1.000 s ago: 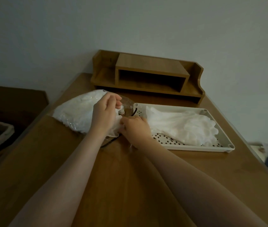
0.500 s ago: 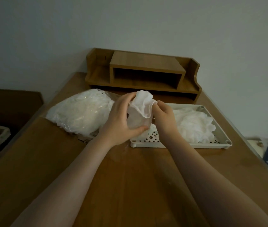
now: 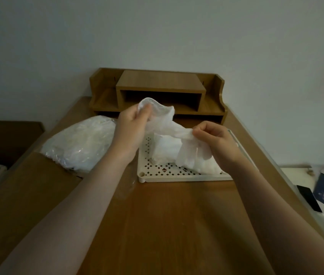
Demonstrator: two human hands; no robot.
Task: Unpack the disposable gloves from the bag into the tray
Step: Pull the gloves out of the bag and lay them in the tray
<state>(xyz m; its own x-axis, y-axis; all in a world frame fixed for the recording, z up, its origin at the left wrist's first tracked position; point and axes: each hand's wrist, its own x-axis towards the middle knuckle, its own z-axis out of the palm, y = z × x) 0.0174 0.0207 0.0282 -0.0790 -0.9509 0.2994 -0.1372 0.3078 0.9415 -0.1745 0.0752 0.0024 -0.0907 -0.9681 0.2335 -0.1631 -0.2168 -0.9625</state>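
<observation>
We see a thin white glove (image 3: 165, 124) stretched above the perforated tray (image 3: 177, 176); the bulging clear bag (image 3: 79, 144) lies beside it.

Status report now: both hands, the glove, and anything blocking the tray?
Left hand and right hand both pinch one glove, stretched above tray. Bag left of tray. Nothing blocking.

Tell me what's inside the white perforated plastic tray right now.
A loose pile of white disposable gloves lies in the white perforated plastic tray. Its right part is hidden by the right hand and the glove it holds.
</observation>
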